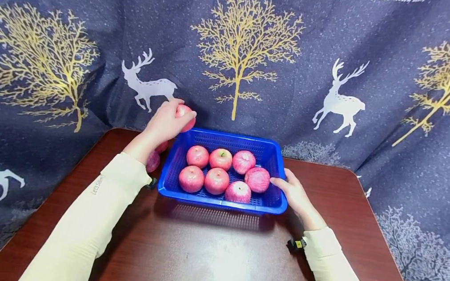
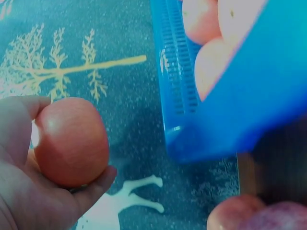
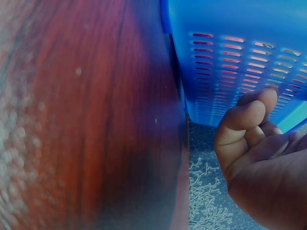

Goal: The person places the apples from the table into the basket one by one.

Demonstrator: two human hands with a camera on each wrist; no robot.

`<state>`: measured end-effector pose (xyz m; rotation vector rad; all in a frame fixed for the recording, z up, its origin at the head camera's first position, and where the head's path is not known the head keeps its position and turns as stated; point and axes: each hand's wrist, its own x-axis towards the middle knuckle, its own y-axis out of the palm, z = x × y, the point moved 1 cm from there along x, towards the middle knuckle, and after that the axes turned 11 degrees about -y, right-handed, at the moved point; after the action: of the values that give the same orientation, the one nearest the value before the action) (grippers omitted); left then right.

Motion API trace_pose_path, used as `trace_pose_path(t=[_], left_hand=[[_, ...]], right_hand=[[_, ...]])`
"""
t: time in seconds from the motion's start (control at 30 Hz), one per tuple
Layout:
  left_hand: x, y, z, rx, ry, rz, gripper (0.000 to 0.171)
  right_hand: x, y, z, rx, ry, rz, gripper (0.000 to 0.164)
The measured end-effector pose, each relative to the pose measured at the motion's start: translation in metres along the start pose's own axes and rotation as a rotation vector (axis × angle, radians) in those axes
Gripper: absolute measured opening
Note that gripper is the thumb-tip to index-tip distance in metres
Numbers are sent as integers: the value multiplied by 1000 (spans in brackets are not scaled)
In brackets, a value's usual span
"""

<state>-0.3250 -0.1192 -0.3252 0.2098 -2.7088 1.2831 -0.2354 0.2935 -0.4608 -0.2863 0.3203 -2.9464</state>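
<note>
My left hand [image 1: 169, 118] grips a red apple [image 1: 186, 118] above the back left corner of a blue plastic basket [image 1: 219, 201]. The left wrist view shows that apple [image 2: 72, 142] between thumb and fingers, apart from the basket. Several red apples [image 1: 216, 181] sit inside the basket, mostly toward the middle and right. On the basket's right side, my right hand [image 1: 296, 192] holds the rim, its thumb over the edge. Curled fingers [image 3: 244, 117] lie against the slotted outer wall in the right wrist view.
Beside the basket's left wall, partly behind the left forearm, lie two more apples [image 1: 153, 161]. Everything stands on a brown wooden table [image 1: 183, 253]. A dark cloth [image 1: 260, 99] printed with trees and deer hangs behind the table's back edge.
</note>
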Motion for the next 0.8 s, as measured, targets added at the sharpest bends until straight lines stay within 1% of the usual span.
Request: trace_pose_path(t=[0.17,0.33,0.57,0.8], left_hand=[[-1,11,-10,28,21,14,78],[-5,20,-20,54,24,30,78],[-10,34,-32,55,73,44,76],[-15,45,-42,86,91,71,75]], right_hand=[[0,0,1,13,2,3,53],[0,0,1,13,19,3,52],[0,-2,0,16,14,5,53],[-1,1,3,1,9,7,53]])
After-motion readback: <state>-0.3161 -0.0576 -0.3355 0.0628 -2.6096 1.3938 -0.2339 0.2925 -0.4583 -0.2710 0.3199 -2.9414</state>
